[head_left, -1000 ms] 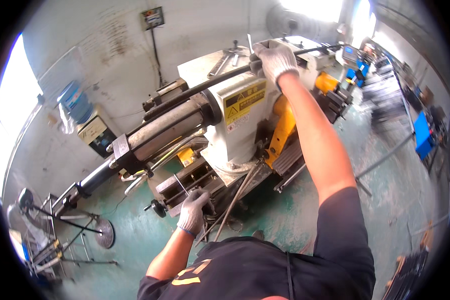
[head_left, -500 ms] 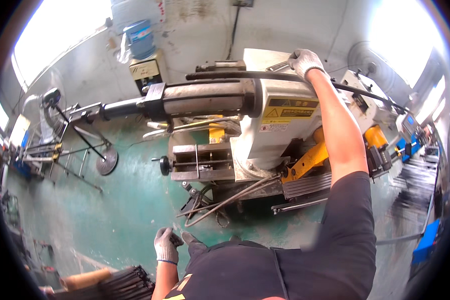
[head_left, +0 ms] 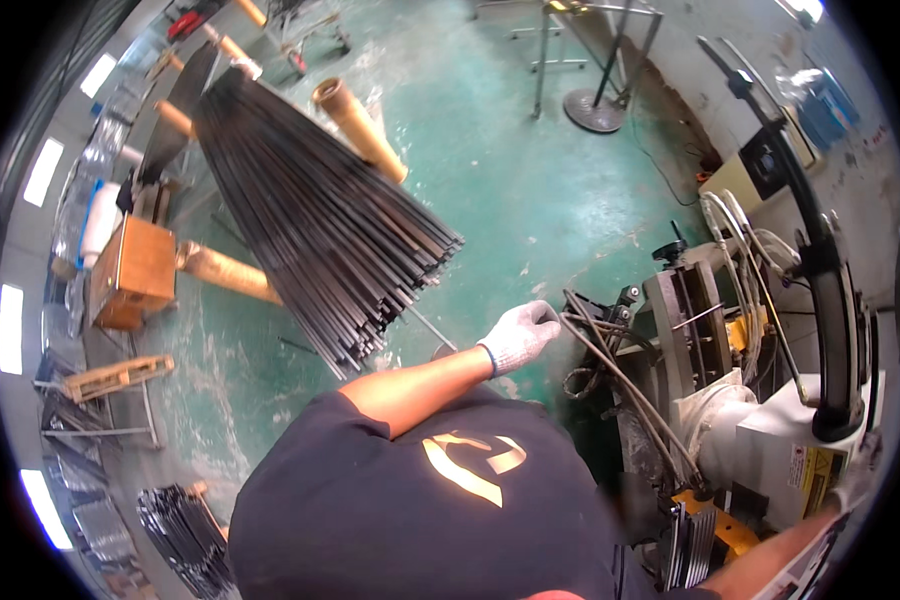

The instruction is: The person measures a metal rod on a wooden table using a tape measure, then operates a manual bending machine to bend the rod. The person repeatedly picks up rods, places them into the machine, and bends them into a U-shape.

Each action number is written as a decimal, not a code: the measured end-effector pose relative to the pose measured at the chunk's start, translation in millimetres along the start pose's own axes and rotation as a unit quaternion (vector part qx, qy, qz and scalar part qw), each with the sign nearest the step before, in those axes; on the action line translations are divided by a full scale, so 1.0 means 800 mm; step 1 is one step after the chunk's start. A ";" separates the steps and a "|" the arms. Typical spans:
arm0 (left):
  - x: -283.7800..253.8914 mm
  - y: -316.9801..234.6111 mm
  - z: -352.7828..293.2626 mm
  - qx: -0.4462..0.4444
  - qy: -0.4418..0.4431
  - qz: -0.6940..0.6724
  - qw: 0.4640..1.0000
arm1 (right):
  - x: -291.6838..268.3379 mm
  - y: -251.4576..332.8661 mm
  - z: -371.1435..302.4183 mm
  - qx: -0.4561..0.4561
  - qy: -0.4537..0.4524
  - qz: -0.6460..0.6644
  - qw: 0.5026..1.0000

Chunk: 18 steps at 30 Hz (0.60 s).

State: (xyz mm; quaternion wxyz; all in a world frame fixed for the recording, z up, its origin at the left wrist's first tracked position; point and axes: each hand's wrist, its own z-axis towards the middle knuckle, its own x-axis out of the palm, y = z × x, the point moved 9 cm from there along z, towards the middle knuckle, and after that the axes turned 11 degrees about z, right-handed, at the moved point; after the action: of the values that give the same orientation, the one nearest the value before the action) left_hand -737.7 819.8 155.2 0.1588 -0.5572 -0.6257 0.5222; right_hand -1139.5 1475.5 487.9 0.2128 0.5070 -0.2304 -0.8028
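Observation:
My left hand (head_left: 523,337), in a white glove with grey fingers, is held in front of my body above the green floor. Its fingers are curled together, and nothing shows in them. It is nearest to the bent hoses (head_left: 625,375) beside the machine. My right hand (head_left: 858,472), also gloved, reaches to the white machine housing (head_left: 770,455) at the lower right rim. Blur and the picture's dark edge hide its fingers, so its grip is unclear. A long dark cylinder arm (head_left: 828,300) extends from the housing.
A large bundle of dark metal bars (head_left: 310,200) lies at the left on cardboard tubes (head_left: 228,272). A wooden box (head_left: 135,272) stands beyond. Another bar stack (head_left: 182,535) is at lower left. A round-based stand (head_left: 595,110) and water dispenser (head_left: 765,165) are farther off.
My view has swung left, bringing the bar bundle into sight and shifting the machine to the right rim. My left hand has come up before my body; my right stays by the machine.

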 end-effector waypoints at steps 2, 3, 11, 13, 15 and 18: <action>-0.027 0.046 0.004 0.031 -0.011 0.036 0.999 | 0.091 0.150 -0.143 -0.092 0.040 -0.033 0.994; -0.048 0.068 0.004 0.053 -0.017 0.056 0.997 | 0.155 0.181 -0.204 -0.071 0.098 0.101 0.987; -0.209 0.252 -0.091 -0.100 -0.060 0.073 0.990 | 0.614 0.484 -0.670 -0.098 0.529 0.223 0.813; -0.247 0.299 -0.117 -0.112 -0.121 0.084 0.983 | 0.671 0.528 -0.772 -0.143 0.614 0.167 0.758; -0.274 0.323 -0.147 -0.166 -0.136 0.037 0.976 | 0.723 0.557 -0.859 -0.236 0.634 0.162 0.718; -0.295 0.367 -0.183 -0.213 -0.178 0.040 0.960 | 0.772 0.605 -0.956 -0.320 0.632 0.100 0.698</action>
State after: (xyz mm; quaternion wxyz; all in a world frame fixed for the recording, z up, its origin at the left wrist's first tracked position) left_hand -389.9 636.6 60.8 -0.0987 -0.5010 -0.7175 0.4737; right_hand -633.6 613.1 38.6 0.5370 0.7706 0.1796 -0.2925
